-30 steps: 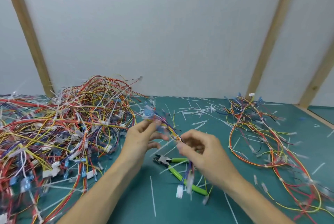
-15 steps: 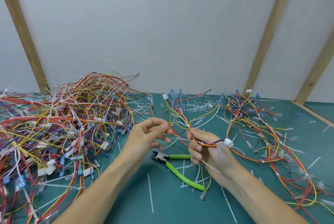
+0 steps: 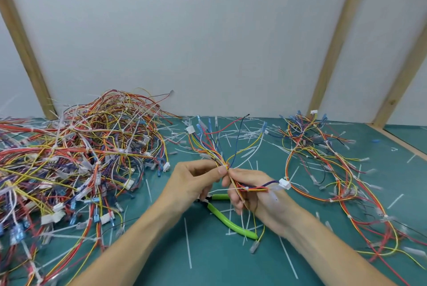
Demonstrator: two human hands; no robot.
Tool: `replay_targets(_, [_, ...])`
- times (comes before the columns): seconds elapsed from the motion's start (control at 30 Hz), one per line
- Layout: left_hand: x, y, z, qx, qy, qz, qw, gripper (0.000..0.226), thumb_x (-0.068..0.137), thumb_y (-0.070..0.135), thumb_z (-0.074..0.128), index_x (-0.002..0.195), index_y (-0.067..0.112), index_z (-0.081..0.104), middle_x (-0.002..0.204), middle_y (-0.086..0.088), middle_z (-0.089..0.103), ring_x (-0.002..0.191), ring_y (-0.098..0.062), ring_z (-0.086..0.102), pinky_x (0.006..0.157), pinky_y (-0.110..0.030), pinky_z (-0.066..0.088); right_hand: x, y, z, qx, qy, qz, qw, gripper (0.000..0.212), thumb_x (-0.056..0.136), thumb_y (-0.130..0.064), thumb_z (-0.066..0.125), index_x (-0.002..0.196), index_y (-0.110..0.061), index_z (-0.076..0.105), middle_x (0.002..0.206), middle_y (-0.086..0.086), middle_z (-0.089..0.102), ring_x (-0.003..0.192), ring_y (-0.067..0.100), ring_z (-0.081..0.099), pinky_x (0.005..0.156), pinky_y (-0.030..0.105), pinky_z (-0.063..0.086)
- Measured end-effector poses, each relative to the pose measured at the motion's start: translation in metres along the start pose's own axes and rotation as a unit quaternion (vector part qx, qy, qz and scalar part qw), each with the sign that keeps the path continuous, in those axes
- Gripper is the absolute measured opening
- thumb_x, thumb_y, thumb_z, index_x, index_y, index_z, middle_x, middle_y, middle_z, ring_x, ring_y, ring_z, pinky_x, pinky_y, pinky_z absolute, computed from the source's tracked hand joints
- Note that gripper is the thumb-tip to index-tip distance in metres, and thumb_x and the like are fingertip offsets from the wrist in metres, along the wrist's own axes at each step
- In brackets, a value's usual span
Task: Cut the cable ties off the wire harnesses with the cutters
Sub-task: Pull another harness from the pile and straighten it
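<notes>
Both hands hold one small wire harness [image 3: 215, 147] above the green mat. My right hand [image 3: 254, 193] grips its bundled middle, where a white cable tie [image 3: 246, 188] wraps the wires; a white connector [image 3: 284, 184] sticks out to the right. My left hand [image 3: 194, 184] pinches the same bundle at its top, and the loose wire ends fan upward from there. The green-handled cutters [image 3: 227, 220] lie on the mat beneath both hands, with nobody holding them and their jaws hidden behind my left hand.
A big tangled pile of harnesses [image 3: 74, 158] covers the left of the mat [image 3: 208, 262]. A smaller spread of harnesses [image 3: 335, 170] lies at the right. Cut white tie pieces [image 3: 187, 241] are scattered around. A white wall with wooden battens [image 3: 332, 40] stands behind.
The harness was turned so its wire ends fan upward. My right hand took its bundled middle, and my left hand came in to pinch the bundle's top.
</notes>
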State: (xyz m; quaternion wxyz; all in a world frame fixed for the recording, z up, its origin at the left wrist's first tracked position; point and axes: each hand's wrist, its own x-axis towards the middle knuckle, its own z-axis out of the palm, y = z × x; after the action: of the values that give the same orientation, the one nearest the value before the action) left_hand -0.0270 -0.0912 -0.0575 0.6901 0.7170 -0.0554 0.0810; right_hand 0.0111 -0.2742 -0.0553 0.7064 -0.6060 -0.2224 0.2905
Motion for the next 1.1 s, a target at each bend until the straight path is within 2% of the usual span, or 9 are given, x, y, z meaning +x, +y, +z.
replay_targets(0.17, [0.0,0.002,-0.002,-0.01,-0.008,-0.002,1.0,0.032,0.081,0.036,0.077,0.087,0.004,0.076,0.067,-0.019,0.047,0.054,-0.018,0.037,0.049,-0.023,0.035,0.003,0.003,0.0,-0.01,0.01,0.007,1.0,0.031,0.1,-0.04,0.058,0.09,-0.019,0.078,0.068,0.005,0.062,0.056,0.014,0.055,0.057,0.025,0.049])
replay_targets(0.33, [-0.001,0.001,-0.001,-0.028,-0.01,-0.004,1.0,0.02,0.083,0.035,0.075,0.085,0.014,0.078,0.063,-0.01,0.045,0.055,-0.015,0.035,0.05,-0.019,0.03,0.005,0.003,0.004,-0.019,0.04,0.002,0.999,0.029,0.094,-0.043,0.064,0.088,-0.018,0.079,0.066,0.005,0.063,0.054,0.015,0.056,0.056,0.025,0.049])
replay_targets(0.43, [0.0,0.0,-0.001,-0.032,-0.01,-0.001,0.999,0.023,0.083,0.035,0.074,0.089,0.013,0.078,0.062,-0.004,0.045,0.054,-0.012,0.037,0.049,-0.016,0.033,0.002,0.002,0.008,-0.016,0.05,-0.011,0.999,0.029,0.095,-0.042,0.066,0.09,-0.015,0.078,0.066,0.007,0.063,0.054,0.016,0.055,0.056,0.026,0.048])
replay_targets(0.63, [0.001,-0.005,-0.001,-0.039,0.008,-0.012,0.999,0.03,0.084,0.036,0.075,0.09,0.007,0.075,0.063,-0.003,0.053,0.052,-0.011,0.044,0.048,-0.019,0.036,0.002,-0.003,0.016,-0.009,0.087,-0.04,0.995,0.038,0.094,-0.038,0.06,0.088,-0.003,0.075,0.069,0.013,0.064,0.054,0.021,0.058,0.056,0.029,0.053])
replay_targets(0.73, [0.003,-0.006,-0.002,-0.041,0.026,-0.011,0.999,0.026,0.084,0.037,0.074,0.081,0.011,0.072,0.069,-0.003,0.06,0.057,-0.014,0.051,0.048,-0.023,0.04,0.005,0.0,0.019,-0.035,0.146,-0.074,0.986,0.043,0.106,-0.029,0.049,0.084,-0.002,0.074,0.066,0.012,0.067,0.054,0.022,0.061,0.059,0.03,0.055])
replay_targets(0.87, [0.004,-0.005,-0.003,-0.079,0.057,-0.022,0.995,0.025,0.08,0.037,0.074,0.082,0.012,0.074,0.087,-0.007,0.072,0.056,-0.017,0.057,0.045,-0.024,0.041,0.004,0.005,0.018,-0.184,0.193,-0.122,0.956,0.039,0.106,-0.011,0.047,0.077,-0.005,0.072,0.069,0.002,0.07,0.067,0.015,0.064,0.069,0.032,0.055])
replay_targets(0.97, [0.007,-0.005,-0.004,-0.098,0.093,-0.042,0.99,0.027,0.074,0.04,0.077,0.078,0.013,0.075,0.084,-0.002,0.072,0.052,-0.017,0.058,0.042,-0.023,0.04,0.001,0.006,0.017,-0.171,0.185,-0.142,0.957,0.024,0.098,-0.004,0.059,0.078,-0.006,0.072,0.069,0.004,0.071,0.065,0.011,0.066,0.066,0.018,0.052])
replay_targets(1.03, [0.008,-0.005,-0.004,-0.099,0.105,-0.052,0.988,0.026,0.072,0.04,0.079,0.076,0.014,0.074,0.084,-0.002,0.073,0.051,-0.017,0.058,0.042,-0.023,0.04,0.001,0.008,0.019,-0.17,0.175,-0.144,0.959,0.012,0.093,-0.01,0.064,0.085,-0.009,0.072,0.069,0.009,0.07,0.065,0.015,0.066,0.066,0.027,0.055])
replay_targets(1.1, [0.008,-0.007,-0.004,-0.095,0.106,-0.058,0.988,0.027,0.073,0.039,0.079,0.076,0.013,0.073,0.086,-0.004,0.074,0.051,-0.017,0.058,0.042,-0.024,0.041,0.001,0.011,0.019,-0.19,0.186,-0.141,0.953,0.011,0.096,-0.016,0.069,0.087,-0.013,0.073,0.067,0.01,0.069,0.063,0.019,0.066,0.068,0.037,0.056])
